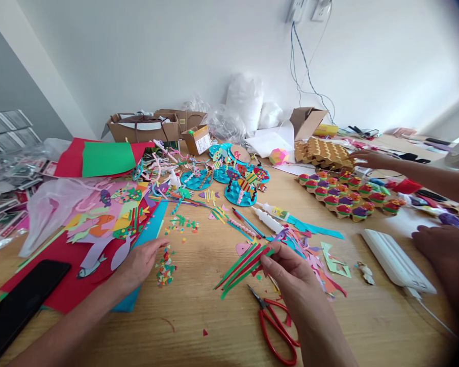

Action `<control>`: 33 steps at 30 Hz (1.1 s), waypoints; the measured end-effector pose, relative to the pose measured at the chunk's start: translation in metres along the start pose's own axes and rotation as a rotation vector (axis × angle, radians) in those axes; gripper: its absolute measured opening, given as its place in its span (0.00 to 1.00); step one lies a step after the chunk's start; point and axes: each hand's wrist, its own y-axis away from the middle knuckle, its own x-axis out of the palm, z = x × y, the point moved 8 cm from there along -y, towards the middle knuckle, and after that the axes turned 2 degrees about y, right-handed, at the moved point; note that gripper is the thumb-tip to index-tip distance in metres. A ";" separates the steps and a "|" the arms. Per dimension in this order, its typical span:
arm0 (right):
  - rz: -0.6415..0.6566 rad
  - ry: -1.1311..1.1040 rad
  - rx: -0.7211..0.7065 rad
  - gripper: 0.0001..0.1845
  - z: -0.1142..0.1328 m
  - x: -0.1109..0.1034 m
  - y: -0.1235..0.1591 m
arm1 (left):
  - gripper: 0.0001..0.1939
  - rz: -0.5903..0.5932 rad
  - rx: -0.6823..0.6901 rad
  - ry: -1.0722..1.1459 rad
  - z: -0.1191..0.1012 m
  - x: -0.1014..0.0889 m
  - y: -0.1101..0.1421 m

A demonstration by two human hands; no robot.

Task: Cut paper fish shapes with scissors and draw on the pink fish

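Note:
My right hand (290,275) pinches a bundle of thin red and green paper strips (241,265) that fans out to the left, just above the wooden table (199,316). My left hand (139,262) rests on the table edge of a blue sheet, fingers curled together near a small heap of coloured paper bits (165,267); what it holds, if anything, is hidden. Red-handled scissors (273,321) lie under my right wrist. A glue bottle (268,220) lies beyond the strips.
A black phone (21,303) sits at the front left on red paper with cut-out fish. Blue paper plates (239,191) with crafts lie in the middle. Another person's hands (367,158) reach at the right near a decorated egg tray (348,196) and a white power strip (393,262).

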 end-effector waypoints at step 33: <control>0.239 0.558 -0.146 0.05 0.025 0.063 -0.040 | 0.10 0.164 0.032 0.632 -0.118 0.002 -0.042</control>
